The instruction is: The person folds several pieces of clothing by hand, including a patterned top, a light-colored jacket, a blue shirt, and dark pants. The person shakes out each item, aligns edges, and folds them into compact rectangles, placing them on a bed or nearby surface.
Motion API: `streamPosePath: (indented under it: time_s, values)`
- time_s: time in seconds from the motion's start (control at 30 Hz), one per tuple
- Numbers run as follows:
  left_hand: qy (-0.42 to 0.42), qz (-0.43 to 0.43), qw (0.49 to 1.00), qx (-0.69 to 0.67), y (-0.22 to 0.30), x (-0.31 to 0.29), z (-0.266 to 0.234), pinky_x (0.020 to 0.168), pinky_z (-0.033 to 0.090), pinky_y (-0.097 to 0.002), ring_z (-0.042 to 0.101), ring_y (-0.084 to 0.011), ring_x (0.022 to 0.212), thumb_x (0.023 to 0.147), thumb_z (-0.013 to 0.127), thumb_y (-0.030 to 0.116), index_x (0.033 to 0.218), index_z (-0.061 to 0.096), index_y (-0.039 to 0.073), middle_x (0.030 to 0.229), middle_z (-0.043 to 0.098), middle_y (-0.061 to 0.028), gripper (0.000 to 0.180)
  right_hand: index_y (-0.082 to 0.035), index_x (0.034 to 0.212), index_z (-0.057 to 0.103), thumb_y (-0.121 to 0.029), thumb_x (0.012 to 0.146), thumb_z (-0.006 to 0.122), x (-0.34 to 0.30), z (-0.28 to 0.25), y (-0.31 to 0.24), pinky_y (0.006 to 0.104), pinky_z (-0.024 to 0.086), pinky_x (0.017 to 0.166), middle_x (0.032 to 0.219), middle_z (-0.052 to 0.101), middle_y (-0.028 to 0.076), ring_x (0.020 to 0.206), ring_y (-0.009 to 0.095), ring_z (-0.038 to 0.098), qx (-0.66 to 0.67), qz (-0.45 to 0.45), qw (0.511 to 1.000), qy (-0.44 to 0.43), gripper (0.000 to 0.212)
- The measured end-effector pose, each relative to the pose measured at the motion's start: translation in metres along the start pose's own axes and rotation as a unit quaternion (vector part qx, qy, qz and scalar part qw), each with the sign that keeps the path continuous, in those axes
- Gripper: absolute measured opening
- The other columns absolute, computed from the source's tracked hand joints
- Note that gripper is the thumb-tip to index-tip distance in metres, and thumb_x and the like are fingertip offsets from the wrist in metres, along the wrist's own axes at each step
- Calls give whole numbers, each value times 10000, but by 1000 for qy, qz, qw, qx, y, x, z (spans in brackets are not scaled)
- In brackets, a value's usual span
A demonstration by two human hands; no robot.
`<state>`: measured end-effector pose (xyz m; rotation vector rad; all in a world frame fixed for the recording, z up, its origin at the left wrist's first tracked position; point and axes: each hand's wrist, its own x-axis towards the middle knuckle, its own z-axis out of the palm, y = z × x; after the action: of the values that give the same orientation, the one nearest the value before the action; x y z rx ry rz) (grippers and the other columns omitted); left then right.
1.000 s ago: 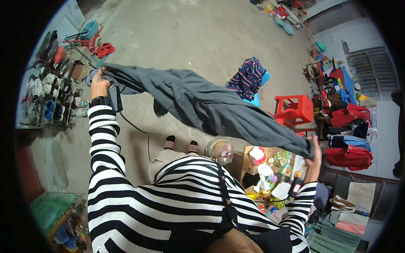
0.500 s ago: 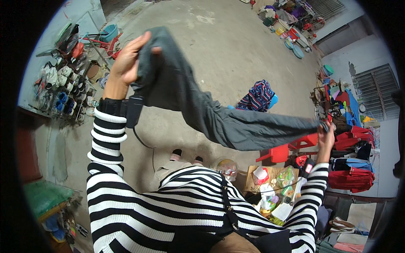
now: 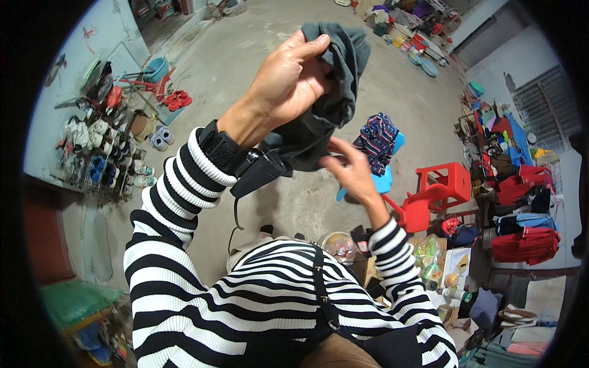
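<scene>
A dark grey garment (image 3: 343, 67) hangs bunched and folded in front of me, gathered at the top in my left hand (image 3: 285, 86). The left thumb presses on the cloth while the other fingers are partly hidden behind it. My right hand (image 3: 353, 172) is just below, by the garment's lower edge, its thumb and forefinger spread and slightly blurred. No cloth shows gripped in it. Beyond the right hand, a dark patterned cloth (image 3: 377, 138) lies over a light blue stool (image 3: 383, 181).
Red plastic stools (image 3: 445, 184) stand to the right, near a low table with bags and food (image 3: 454, 264). A loaded shoe rack (image 3: 98, 147) is along the left wall, with slippers (image 3: 162, 138) beside it. Red clothes (image 3: 524, 245) hang at far right.
The garment, stretched wide between both hands before, is now gathered together. My left hand has moved right; my right hand has come inward to the left, off the garment's far end.
</scene>
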<state>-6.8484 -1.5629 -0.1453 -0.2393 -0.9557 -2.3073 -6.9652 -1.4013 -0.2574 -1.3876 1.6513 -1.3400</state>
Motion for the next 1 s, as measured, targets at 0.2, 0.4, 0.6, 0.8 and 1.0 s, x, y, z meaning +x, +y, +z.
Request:
streamPosePath:
  time_s: [0.2, 0.4, 0.6, 0.8, 1.0]
  values:
    - [25, 23, 997, -67, -6, 16, 23, 943, 450, -406, 544, -222, 1020, 946, 454, 87, 1059, 470, 40, 1056, 548, -87, 123, -11, 1121, 538, -114, 734, 704, 40, 33, 49, 346, 461, 785, 963, 623, 153, 904, 271, 598, -64, -66, 986, 136, 434]
    - [29, 51, 994, -96, 12, 16, 34, 1014, 384, -406, 531, -245, 1063, 956, 436, 149, 1065, 505, -12, 1081, 573, -120, 207, -1, 849, 547, -160, 787, 690, 30, 21, -15, 245, 409, 547, 715, 530, 77, 593, 124, 484, -36, -106, 945, 309, 223]
    - [12, 53, 998, -43, 10, 3, 57, 1084, 268, -529, 321, -445, 1280, 981, 345, 267, 1343, 237, -106, 1397, 314, -259, 530, 7, 1071, 544, -197, 831, 658, 37, 40, 29, 346, 463, 759, 922, 640, 100, 881, 200, 596, 28, -28, 995, 92, 334]
    - [26, 55, 995, -79, 28, 1, 43, 1040, 332, -499, 409, -403, 1208, 962, 401, 285, 1269, 342, -74, 1332, 403, -196, 475, 2, 861, 586, -201, 859, 644, 8, 19, -10, 267, 465, 670, 756, 614, 41, 713, 102, 573, 79, -78, 949, 296, 211]
    - [43, 47, 988, -138, 3, 12, 44, 1033, 346, -475, 481, -335, 1142, 940, 458, 249, 1175, 443, -39, 1320, 444, -183, 372, 32, 969, 623, -192, 795, 660, -10, 41, 35, 368, 477, 756, 896, 650, 209, 819, 244, 617, -89, 60, 994, 6, 286]
